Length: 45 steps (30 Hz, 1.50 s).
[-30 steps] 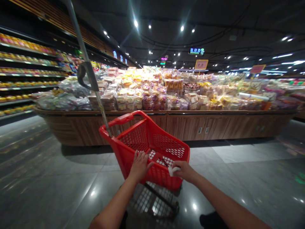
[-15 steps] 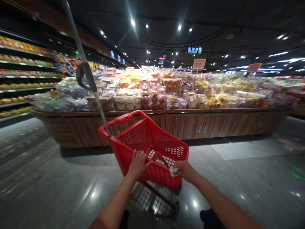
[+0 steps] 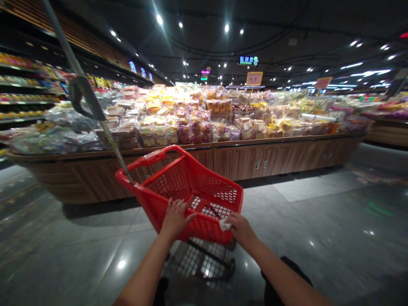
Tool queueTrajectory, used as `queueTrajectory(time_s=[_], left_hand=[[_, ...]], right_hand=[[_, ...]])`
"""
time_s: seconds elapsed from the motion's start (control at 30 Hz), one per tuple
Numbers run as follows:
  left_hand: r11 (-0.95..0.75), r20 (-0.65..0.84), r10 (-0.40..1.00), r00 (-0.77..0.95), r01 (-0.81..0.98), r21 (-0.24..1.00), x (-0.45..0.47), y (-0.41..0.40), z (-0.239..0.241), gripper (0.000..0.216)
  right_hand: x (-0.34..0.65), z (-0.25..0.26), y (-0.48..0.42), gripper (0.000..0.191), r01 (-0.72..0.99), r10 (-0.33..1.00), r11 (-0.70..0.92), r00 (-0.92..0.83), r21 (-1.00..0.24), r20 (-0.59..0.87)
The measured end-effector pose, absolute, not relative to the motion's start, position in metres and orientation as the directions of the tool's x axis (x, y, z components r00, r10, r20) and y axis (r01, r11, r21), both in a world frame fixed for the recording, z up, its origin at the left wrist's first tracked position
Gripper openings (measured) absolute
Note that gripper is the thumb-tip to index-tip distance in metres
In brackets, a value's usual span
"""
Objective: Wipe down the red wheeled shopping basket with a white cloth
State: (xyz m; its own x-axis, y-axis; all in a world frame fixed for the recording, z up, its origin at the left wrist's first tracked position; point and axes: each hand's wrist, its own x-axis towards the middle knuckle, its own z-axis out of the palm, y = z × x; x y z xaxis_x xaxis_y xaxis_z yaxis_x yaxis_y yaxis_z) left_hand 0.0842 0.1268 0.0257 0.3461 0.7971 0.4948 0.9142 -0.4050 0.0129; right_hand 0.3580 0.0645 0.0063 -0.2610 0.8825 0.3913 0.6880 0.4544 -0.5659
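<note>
Left hand (image 3: 174, 217): fingers (image 3: 179, 205) hooked over the near rim of the red basket (image 3: 197, 187), thumb out sideways along the rim. Right hand (image 3: 241, 229): fingers curled shut around a white paper scrap (image 3: 224, 225), knuckles touching the same rim, further right.

The basket sits directly ahead of both sets of fingers, its mesh bottom just beyond the fingertips. I judge it light, stiff plastic, smooth at the rim, likely to roll easily on the glossy floor (image 3: 318, 221). I'd hold it at the near rim, one hand per side.

Grey pole (image 3: 110, 138) rises from the corner far left of the left fingers. Worktop (image 3: 242, 155) stacked with wrapped bakery packs (image 3: 191, 119) stands well beyond the basket.
</note>
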Motion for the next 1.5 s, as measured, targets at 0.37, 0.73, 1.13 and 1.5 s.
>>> queueTrajectory(time_s=[0.37, 0.73, 1.13, 1.5], left_hand=[[-0.365, 0.599, 0.766, 0.232, 0.925, 0.108, 0.175, 0.096, 0.040, 0.032], [-0.409, 0.540, 0.798, 0.269, 0.899, 0.155, 0.211, 0.079, 0.016, 0.034], [-0.431, 0.537, 0.795, 0.284, 0.886, 0.170, 0.201, 0.075, 0.016, 0.031], [-0.449, 0.537, 0.790, 0.297, 0.876, 0.176, 0.198, 0.076, 0.012, 0.029]], right_hand=[[0.372, -0.010, 0.057, 0.019, 0.567, 0.877, 0.268, 0.191, -0.779, 0.441], [0.353, -0.027, 0.035, 0.021, 0.486, 0.863, 0.389, 0.106, -0.783, 0.494], [0.372, -0.014, 0.064, 0.014, 0.685, 0.880, 0.169, 0.220, -0.709, 0.422], [0.356, -0.014, 0.060, 0.014, 0.660, 0.876, 0.133, 0.270, -0.740, 0.399]])
